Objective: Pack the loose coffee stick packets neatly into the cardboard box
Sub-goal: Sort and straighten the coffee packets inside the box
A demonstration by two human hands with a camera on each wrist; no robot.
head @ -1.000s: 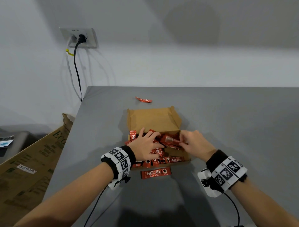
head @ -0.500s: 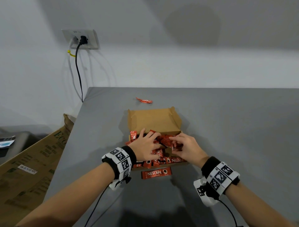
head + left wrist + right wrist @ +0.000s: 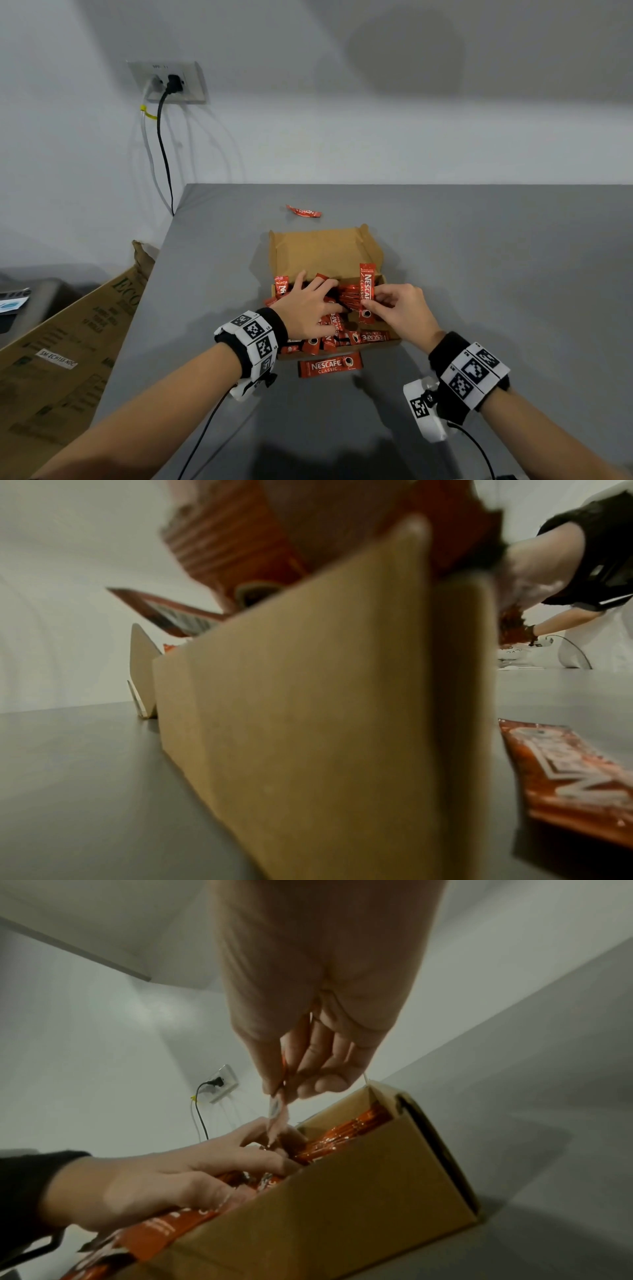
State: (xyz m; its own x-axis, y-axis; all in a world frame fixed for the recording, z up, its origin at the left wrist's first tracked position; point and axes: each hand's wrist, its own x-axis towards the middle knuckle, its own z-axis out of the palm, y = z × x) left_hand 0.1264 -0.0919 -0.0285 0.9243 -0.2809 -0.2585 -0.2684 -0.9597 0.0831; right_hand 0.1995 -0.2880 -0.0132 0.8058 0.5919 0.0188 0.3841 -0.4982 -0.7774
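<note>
Coffee stick packets: a red heap (image 3: 337, 318) fills the near half of the cardboard box (image 3: 322, 251) at frame centre, lying crosswise and unsorted.
Held packet: one stick (image 3: 365, 294) stands upright over the box's right side; I judge I hold it vertical to slot it in edge-on.
Right grip: my right hand (image 3: 399, 310) pinches that stick's lower half between thumb and fingertips.
Left grip: my left hand (image 3: 310, 306) lies released, fingers spread flat on the heap, probably pinning it so a gap stays open.
Strays: one packet (image 3: 329, 365) on the tabletop (image 3: 496, 274) just below the box; another (image 3: 304, 211) above it, well apart, both yet to pack.
Box lid: folded back toward the top of the frame, leaving the interior reachable.
</note>
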